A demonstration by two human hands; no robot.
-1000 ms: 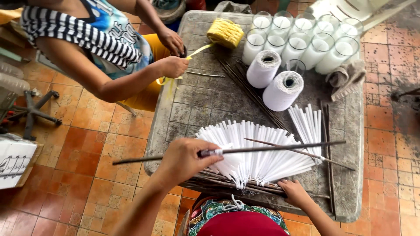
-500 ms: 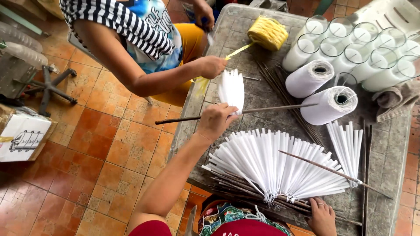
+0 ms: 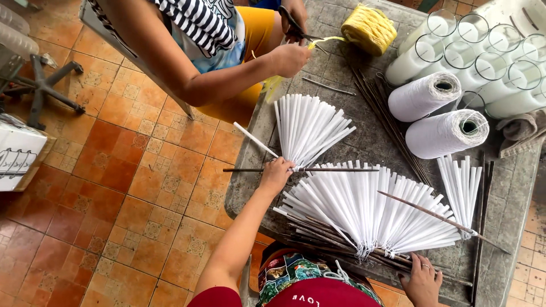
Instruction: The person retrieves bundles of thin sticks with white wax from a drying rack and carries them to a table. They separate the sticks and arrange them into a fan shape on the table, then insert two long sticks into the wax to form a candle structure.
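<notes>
Grasping a stick (image 3: 301, 169), left grip (image 3: 277, 172) nears white fans (image 3: 364, 210); right grip (image 3: 422, 279) seemingly released.

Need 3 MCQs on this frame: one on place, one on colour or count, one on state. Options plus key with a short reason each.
1. Where does the yellow twine ball lie?
A. far end of the grey table
B. on the tiled floor
C. in the left hand

2. How many big white thread spools lie on their sides by the glass jars?
A. one
B. two
C. four

3. What does the left hand do?
A. hangs free
B. grips a thin dark stick with a white paper fan tied to it
C. holds scissors

Key: 1 A, the ball sits on the table top beside the co-worker's hands. 2 B, two spools lie side by side. 3 B, the fingers close round the stick; the right hand rests flat on the near stick bundle.
</notes>
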